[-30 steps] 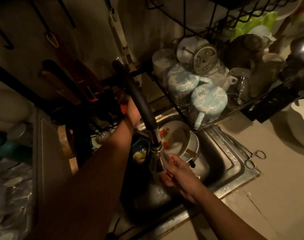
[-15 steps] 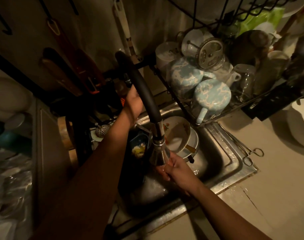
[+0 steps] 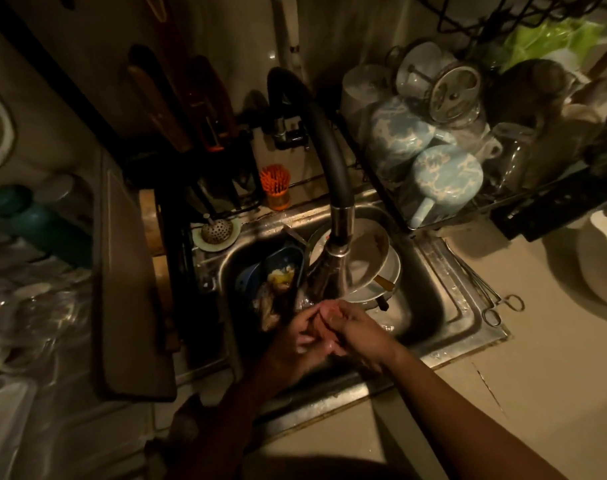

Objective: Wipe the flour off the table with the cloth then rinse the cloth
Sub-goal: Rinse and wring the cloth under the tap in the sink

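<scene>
- left hand (image 3: 295, 342) and right hand (image 3: 359, 332) pressed together mid-frame, directly under the black-and-chrome faucet spout (image 3: 333, 268)
- fingers (image 3: 308, 319) curled, but can't tell if the cloth is bunched between them, too dim

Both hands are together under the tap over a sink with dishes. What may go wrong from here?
The left hand and right hand work close to the leaning bowls; a bump might tip them. The blue container with food scraps lies just beside them, so splashes may dirty the rinse. No cloth is plainly visible in this dim light.
</scene>
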